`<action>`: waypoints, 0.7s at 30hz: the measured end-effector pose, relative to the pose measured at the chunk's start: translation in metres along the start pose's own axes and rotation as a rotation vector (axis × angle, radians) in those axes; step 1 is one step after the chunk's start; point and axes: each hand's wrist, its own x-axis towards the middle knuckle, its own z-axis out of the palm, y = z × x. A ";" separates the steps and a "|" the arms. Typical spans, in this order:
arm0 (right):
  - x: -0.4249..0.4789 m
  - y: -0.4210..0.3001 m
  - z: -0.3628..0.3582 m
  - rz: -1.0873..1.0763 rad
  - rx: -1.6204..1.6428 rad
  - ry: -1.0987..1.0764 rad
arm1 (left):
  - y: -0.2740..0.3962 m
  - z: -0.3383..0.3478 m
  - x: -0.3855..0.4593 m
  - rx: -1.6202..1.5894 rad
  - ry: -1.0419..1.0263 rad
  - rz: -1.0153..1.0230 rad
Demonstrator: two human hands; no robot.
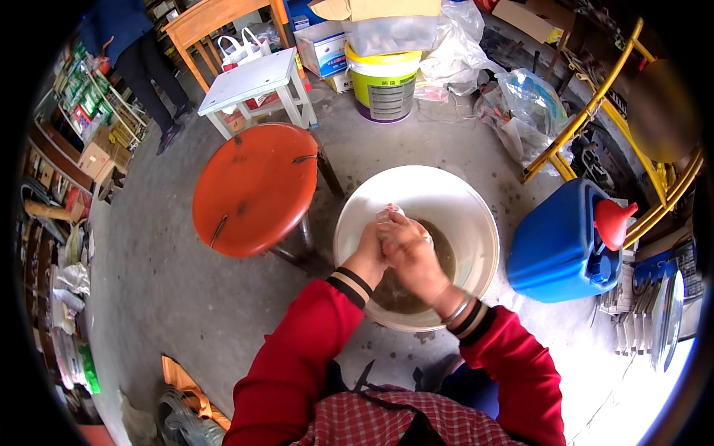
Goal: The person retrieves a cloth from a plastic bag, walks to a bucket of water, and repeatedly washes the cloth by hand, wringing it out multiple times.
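Note:
A large white basin (474,223) stands on the concrete floor before me, with murky brownish water (399,295) in its bottom. Above the water, inside the rim's outline, my left hand (371,248) and my right hand (413,253) are pressed together. Some whitish, wet-looking material (390,211) shows at the fingertips and beside the right fingers; whether it is foam or a cloth I cannot tell. The fingers overlap, and the palms are hidden. Both wrists come out of red sleeves with striped cuffs, and a metal bangle (458,309) sits on the right wrist.
Left of the basin stands a round orange-red stool (256,189); right of it, a blue jerrycan (558,245) with a red funnel (612,223). Beyond are a lidded bucket (384,89), a small white table (251,83) and yellow metal tubing (591,111). A person (139,61) stands far left.

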 end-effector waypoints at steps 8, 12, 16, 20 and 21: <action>0.035 0.049 -0.011 0.537 -0.189 0.046 | -0.008 0.014 0.000 0.302 0.276 -0.040; 0.028 0.033 -0.025 0.716 0.695 0.026 | 0.005 0.016 -0.002 0.264 0.326 -0.036; 0.002 -0.007 0.002 0.081 0.179 -0.007 | 0.002 -0.029 0.022 -0.070 -0.210 -0.024; 0.011 -0.013 0.006 0.169 -0.308 0.086 | -0.007 -0.010 0.019 -0.094 -0.123 -0.007; 0.016 -0.009 0.005 0.263 -0.358 0.045 | -0.005 0.000 0.013 0.023 0.029 0.007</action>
